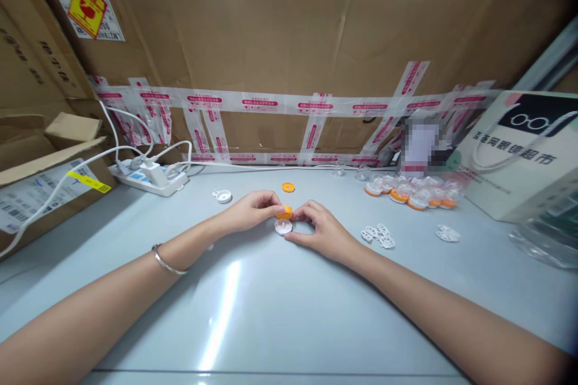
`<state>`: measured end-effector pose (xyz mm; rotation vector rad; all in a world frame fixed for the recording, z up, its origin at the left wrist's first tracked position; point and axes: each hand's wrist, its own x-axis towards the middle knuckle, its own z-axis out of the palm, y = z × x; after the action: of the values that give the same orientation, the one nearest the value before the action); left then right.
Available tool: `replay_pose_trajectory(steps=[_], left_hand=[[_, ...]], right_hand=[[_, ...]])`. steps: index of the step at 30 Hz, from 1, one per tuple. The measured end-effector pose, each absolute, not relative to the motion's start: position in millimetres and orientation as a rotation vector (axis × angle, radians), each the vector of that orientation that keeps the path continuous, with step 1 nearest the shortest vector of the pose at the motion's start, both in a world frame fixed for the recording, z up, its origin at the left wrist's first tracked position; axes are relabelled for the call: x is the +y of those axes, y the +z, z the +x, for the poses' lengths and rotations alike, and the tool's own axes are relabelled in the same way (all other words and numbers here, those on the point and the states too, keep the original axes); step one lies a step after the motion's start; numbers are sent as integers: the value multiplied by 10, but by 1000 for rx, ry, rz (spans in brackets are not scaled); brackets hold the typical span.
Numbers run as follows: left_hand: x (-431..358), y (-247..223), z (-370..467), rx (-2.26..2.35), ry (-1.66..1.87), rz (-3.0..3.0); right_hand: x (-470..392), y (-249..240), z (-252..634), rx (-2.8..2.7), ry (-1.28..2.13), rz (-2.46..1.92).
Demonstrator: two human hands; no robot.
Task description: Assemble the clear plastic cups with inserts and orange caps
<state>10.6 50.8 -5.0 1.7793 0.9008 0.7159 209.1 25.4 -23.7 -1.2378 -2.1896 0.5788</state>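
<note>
Near the middle of the grey table, my left hand pinches an orange round part between thumb and fingers. Just below that part is a white round piece with small raised details inside. My right hand is curved around the right side of both, its thumb at the edge of the white piece and its fingertips beside the orange part. Behind the hands lies an orange ring. A white round case with a small tab rests to the left.
Clear-and-orange round cases are piled at the back right, near a paper bag. White flat pieces lie right of my hands, with more white pieces farther right. A power strip and an open carton stand left.
</note>
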Motion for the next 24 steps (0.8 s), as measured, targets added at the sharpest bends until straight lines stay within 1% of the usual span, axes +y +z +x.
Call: replay_pose_trajectory(steps=[24], left_hand=[[407,20,67,920,647,2028]], right_hand=[[264,-256,2084,-2209,534,-1215]])
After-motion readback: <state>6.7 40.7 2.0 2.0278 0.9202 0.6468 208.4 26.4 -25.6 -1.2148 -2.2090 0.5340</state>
